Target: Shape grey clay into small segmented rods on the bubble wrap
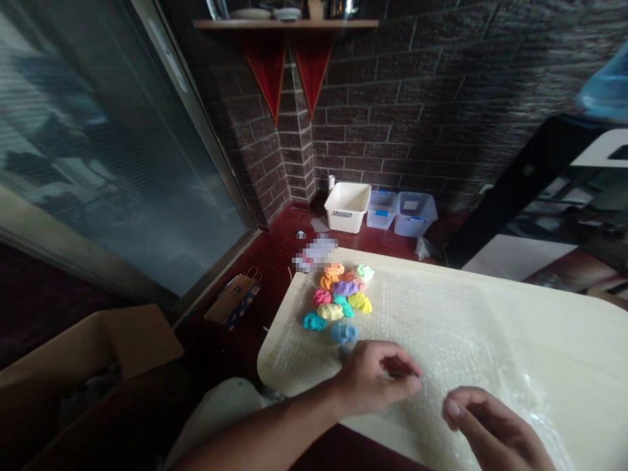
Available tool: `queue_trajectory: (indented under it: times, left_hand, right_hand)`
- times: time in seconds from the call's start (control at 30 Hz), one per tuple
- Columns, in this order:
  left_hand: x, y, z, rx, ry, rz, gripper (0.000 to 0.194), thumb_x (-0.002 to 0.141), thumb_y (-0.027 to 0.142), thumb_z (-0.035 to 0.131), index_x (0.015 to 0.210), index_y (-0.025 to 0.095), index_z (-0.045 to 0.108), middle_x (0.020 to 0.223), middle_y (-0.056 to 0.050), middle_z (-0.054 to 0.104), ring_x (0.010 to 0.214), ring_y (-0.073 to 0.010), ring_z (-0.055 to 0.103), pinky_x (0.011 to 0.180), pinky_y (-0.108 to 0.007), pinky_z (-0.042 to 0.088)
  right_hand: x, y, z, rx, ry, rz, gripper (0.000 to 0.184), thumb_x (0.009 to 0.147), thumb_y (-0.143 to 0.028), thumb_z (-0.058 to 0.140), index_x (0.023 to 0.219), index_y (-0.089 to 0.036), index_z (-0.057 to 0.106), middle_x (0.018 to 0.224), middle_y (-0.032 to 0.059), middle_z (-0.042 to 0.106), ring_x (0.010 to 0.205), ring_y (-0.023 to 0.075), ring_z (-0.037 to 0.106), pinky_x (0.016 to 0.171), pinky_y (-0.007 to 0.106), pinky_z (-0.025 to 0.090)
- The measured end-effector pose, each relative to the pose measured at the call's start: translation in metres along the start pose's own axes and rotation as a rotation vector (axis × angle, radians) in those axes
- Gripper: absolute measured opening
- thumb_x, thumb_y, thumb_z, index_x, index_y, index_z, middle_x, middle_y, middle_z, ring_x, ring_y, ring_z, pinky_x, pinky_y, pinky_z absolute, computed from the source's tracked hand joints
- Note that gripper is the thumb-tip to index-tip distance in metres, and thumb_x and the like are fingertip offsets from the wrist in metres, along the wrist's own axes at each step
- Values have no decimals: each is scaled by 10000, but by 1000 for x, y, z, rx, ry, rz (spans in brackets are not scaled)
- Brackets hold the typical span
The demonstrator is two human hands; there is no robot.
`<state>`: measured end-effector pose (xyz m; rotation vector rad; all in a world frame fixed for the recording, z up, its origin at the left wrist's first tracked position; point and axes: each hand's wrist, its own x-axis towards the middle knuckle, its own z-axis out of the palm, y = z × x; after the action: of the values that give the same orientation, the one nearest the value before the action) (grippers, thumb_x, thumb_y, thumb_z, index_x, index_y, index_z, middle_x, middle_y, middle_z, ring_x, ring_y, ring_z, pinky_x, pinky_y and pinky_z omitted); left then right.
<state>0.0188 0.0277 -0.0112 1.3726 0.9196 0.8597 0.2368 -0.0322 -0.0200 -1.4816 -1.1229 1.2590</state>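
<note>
My left hand (377, 376) rests on a sheet of bubble wrap (441, 327) spread over a cream table (564, 340), fingers curled as if pinching something small and grey; what it holds is too small to tell. My right hand (490, 425) hovers at the lower right with fingers loosely curled, holding nothing that I can see. Just beyond my left hand lies a blue clay lump (344, 333), the nearest of a cluster of several coloured clay lumps (341, 294) near the table's left corner.
On the red floor by the brick wall stand a white bin (348, 207) and two clear lidded boxes (409, 213). A paper bag (234, 299) leans by the glass door. A cardboard box (98, 347) sits at lower left.
</note>
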Motion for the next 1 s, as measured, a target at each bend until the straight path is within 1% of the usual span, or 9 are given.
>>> queue_trajectory:
  times: [0.03,0.13,0.3,0.37,0.47,0.63,0.77,0.87,1.0]
  left_hand:
    - [-1,1,0,-7,-12,5,227,775,290,769,922,123,815,842,-88,788,753,-170,696,711,-261,527]
    - [-2,2,-1,0,-9,14,180,811,273,749,912,130,788,878,-84,787,824,-185,710,772,-276,541]
    - [-1,0,-3,-5,-50,4,163,851,270,735,935,133,760,860,-66,764,820,-181,705,762,-268,538]
    - [-1,-1,-3,-7,-55,-2,173,857,283,735,937,131,755,850,-63,755,806,-179,698,754,-270,535]
    - [-1,-3,-3,-2,-49,-5,188,862,303,736,933,130,751,829,-61,744,780,-174,683,737,-269,525]
    - [-1,-4,-3,-14,-55,-24,179,863,297,746,935,133,752,843,-63,742,797,-175,684,757,-273,525]
    - [-1,-4,-3,-59,-73,-25,180,865,295,759,948,135,754,859,-60,744,812,-169,686,766,-266,526]
    - [-2,-3,-4,-83,-86,-20,171,863,281,765,952,136,757,874,-61,755,825,-169,697,775,-262,530]
    - [-3,-2,-4,-66,-89,7,142,858,249,766,947,140,766,898,-63,773,854,-173,711,790,-259,532]
  right_hand:
    - [-3,-4,4,65,25,3,316,745,-532,883,759,-223,814,713,74,737,705,220,687,644,268,586]
    - [-10,-8,11,306,-21,80,290,744,-449,924,928,-235,863,879,105,829,819,239,761,796,329,620]
    - [-15,-9,11,532,-91,159,244,788,-359,920,995,-240,869,975,101,857,897,226,811,857,330,639]
    - [-17,-11,11,562,-111,157,228,801,-344,914,995,-234,866,975,98,859,880,214,816,831,310,646]
    - [-18,-13,11,598,-157,104,188,831,-339,895,971,-220,856,882,86,854,779,178,803,730,254,633]
    - [-17,-18,10,625,-201,15,139,884,-298,851,805,-208,780,672,23,761,605,101,672,575,178,513]
    - [-16,-19,10,597,-156,6,106,845,-247,882,810,-205,791,729,24,767,681,111,674,655,196,522]
    - [-15,-19,12,590,-133,57,123,866,-304,865,922,-200,833,854,67,817,772,145,732,727,229,560]
    - [-15,-16,14,592,-127,91,183,890,-363,839,984,-206,833,862,80,829,800,180,766,726,264,581]
